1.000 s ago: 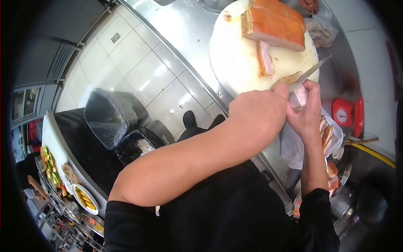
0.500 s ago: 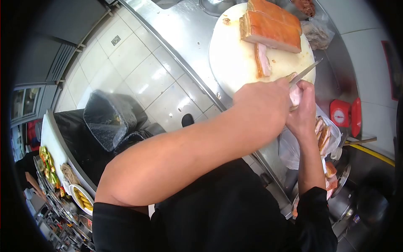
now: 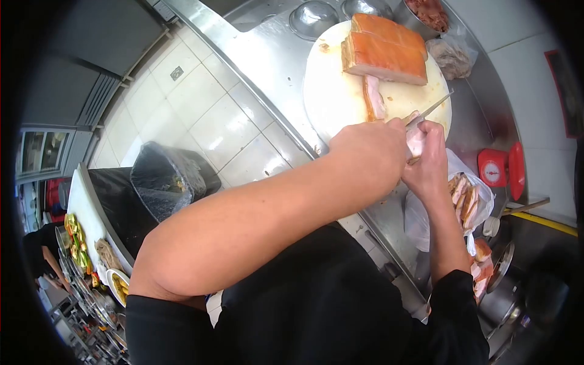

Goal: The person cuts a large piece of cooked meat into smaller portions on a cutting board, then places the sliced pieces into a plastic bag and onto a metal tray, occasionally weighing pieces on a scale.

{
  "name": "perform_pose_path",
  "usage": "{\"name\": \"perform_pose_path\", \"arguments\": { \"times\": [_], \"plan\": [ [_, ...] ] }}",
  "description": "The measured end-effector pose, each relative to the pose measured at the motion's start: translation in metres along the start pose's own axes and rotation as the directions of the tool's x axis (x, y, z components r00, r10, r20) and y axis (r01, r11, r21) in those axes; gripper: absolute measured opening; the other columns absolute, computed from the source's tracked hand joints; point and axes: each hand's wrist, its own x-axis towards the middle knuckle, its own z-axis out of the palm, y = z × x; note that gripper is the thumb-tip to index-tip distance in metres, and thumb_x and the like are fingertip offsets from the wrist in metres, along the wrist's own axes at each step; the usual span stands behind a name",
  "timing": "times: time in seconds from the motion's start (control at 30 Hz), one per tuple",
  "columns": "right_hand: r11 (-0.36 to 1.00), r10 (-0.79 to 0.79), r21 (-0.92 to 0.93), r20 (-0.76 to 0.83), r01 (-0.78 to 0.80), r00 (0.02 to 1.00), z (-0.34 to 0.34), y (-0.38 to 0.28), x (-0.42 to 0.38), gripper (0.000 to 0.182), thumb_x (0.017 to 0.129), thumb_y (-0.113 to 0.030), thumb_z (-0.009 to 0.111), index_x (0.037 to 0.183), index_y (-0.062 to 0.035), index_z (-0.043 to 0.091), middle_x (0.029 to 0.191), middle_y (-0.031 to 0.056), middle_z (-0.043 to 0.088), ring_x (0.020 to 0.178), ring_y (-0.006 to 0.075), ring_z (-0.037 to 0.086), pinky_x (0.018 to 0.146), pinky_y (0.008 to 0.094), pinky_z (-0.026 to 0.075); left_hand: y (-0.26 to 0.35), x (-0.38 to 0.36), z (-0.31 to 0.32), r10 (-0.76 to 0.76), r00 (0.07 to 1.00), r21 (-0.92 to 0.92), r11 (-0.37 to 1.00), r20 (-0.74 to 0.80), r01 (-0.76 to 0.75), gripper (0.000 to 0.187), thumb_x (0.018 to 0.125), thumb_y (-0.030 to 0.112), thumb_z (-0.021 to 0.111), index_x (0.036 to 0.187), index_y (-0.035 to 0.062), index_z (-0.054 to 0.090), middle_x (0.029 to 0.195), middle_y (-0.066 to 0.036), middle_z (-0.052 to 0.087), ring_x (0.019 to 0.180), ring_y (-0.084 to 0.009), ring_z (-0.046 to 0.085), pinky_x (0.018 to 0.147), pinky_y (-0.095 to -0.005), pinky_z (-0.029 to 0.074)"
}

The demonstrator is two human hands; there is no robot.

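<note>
My left hand (image 3: 372, 149) is closed, seen from its back, with a knife (image 3: 435, 103) whose blade points up and right from it; the handle is hidden. My right hand (image 3: 427, 159) grips a pale piece of pork (image 3: 415, 143) against the blade, partly covered by my fingers. Both hands are over the near edge of the round white cutting board (image 3: 328, 91). On the board rests a slab of orange-skinned pork belly (image 3: 386, 55), scored or split along its top. A cut strip of pork (image 3: 374, 100) lies between the slab and my hands.
A plastic bag (image 3: 420, 222) with pork strips (image 3: 465, 198) is beside my right forearm. Beyond it stands a red scale (image 3: 491, 167). Metal bowls (image 3: 313, 19) and a pot of meat (image 3: 427, 13) are behind the board. A lined bin (image 3: 161, 182) stands at left; another person's arm (image 3: 53, 264) shows far left.
The view has shifted, so the board and slab sit slightly left and lower. My hands remain together at the board's near edge, the knife still against the pork piece.
</note>
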Motion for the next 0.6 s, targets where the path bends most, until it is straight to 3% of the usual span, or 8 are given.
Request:
{"name": "perform_pose_path", "arguments": {
  "times": [0.07, 0.17, 0.27, 0.37, 0.47, 0.57, 0.6],
  "plan": [
    [1.000, 0.012, 0.006, 0.004, -0.012, 1.000, 0.000, -0.003, 0.001, 0.063, 0.070, -0.012, 0.083, 0.119, -0.0002, 0.046, 0.112, 0.0206, 0.054, 0.097, 0.0403, 0.061, 0.082, 0.0453, 0.054, 0.001, -0.021, -0.006, -0.045, 0.999, -0.054, 0.997, 0.009, 0.045, 0.022, 0.095, 0.006, 0.050, 0.114, -0.0049, 0.051, 0.084, -0.027, 0.071, 0.083, -0.0443, 0.072, 0.072, -0.0529, 0.056],
    [1.000, 0.014, 0.022, 0.011, -0.014, 1.000, -0.002, -0.001, 0.002, 0.063, 0.069, -0.012, 0.083, 0.119, -0.0002, 0.046, 0.111, 0.0204, 0.054, 0.096, 0.0401, 0.061, 0.082, 0.0452, 0.053, -0.004, -0.065, -0.022, -0.206, 0.961, 0.075, 0.978, 0.184, 0.195, 0.020, 0.095, 0.007, 0.050, 0.112, -0.0041, 0.051, 0.084, -0.026, 0.071, 0.084, -0.0439, 0.072, 0.072, -0.0527, 0.056],
    [0.999, -0.021, 0.033, 0.012, 0.020, 1.000, -0.002, 0.003, 0.001, 0.063, 0.069, -0.012, 0.083, 0.118, -0.0003, 0.046, 0.109, 0.0199, 0.053, 0.095, 0.0400, 0.060, 0.082, 0.0450, 0.053, -0.009, -0.043, -0.004, -0.065, 0.996, 0.004, 0.998, 0.058, 0.065, 0.020, 0.095, 0.008, 0.052, 0.111, -0.0038, 0.050, 0.083, -0.026, 0.071, 0.081, -0.0445, 0.071, 0.070, -0.0539, 0.056],
    [0.997, -0.078, -0.016, -0.005, 0.078, 0.997, -0.002, 0.007, 0.004, 0.062, 0.069, -0.012, 0.083, 0.118, -0.0003, 0.046, 0.108, 0.0194, 0.053, 0.096, 0.0400, 0.059, 0.082, 0.0445, 0.052, -0.005, 0.006, 0.007, -0.042, 0.996, 0.061, 0.997, 0.076, 0.037, 0.021, 0.095, 0.009, 0.052, 0.112, -0.0027, 0.048, 0.085, -0.026, 0.071, 0.081, -0.0451, 0.071, 0.070, -0.0545, 0.055],
    [0.997, -0.069, -0.033, -0.008, 0.069, 0.998, 0.002, 0.003, 0.003, 0.063, 0.069, -0.012, 0.083, 0.118, 0.0000, 0.045, 0.109, 0.0194, 0.052, 0.097, 0.0399, 0.059, 0.084, 0.0443, 0.052, -0.021, -0.043, 0.007, 0.000, 0.999, -0.116, 0.993, -0.038, -0.004, 0.018, 0.096, 0.009, 0.050, 0.111, -0.0011, 0.048, 0.085, -0.025, 0.072, 0.084, -0.0440, 0.071, 0.070, -0.0533, 0.056],
    [1.000, -0.026, -0.014, 0.000, 0.026, 1.000, 0.001, 0.002, 0.002, 0.065, 0.068, -0.011, 0.084, 0.119, 0.0005, 0.045, 0.111, 0.0196, 0.052, 0.101, 0.0395, 0.058, 0.087, 0.0447, 0.051, -0.026, -0.075, 0.003, -0.284, 0.926, 0.078, 0.959, 0.248, 0.273, 0.015, 0.097, 0.007, 0.048, 0.109, -0.0001, 0.049, 0.085, -0.025, 0.071, 0.085, -0.0442, 0.071, 0.070, -0.0530, 0.055],
    [0.999, -0.030, -0.014, 0.002, 0.030, 1.000, 0.001, 0.003, 0.001, 0.066, 0.067, -0.011, 0.084, 0.119, 0.0007, 0.045, 0.112, 0.0198, 0.052, 0.102, 0.0395, 0.058, 0.088, 0.0448, 0.051, -0.028, -0.070, 0.005, -0.248, 0.945, 0.036, 0.969, 0.212, 0.246, 0.014, 0.097, 0.007, 0.048, 0.109, 0.0000, 0.049, 0.084, -0.025, 0.071, 0.084, -0.0444, 0.071, 0.070, -0.0533, 0.055]
  ]
}}
